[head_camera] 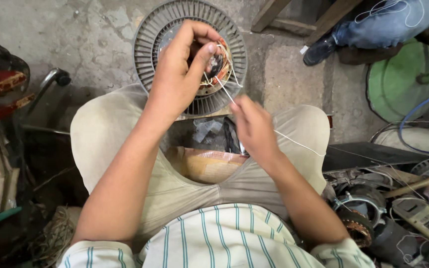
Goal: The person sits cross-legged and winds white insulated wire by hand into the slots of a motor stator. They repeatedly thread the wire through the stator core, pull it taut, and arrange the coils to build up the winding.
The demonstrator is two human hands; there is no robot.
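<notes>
Above my knees, on the concrete floor [75, 34], stood the round grey fan housing [150, 44] with its ribbed rim. My left hand [177, 74] gripped the copper-wound motor coil [218, 62] at the housing's centre, fingers [202, 57] curled around it. My right hand [254, 124] pinched a thin white wire [224, 91] running from the coil.
</notes>
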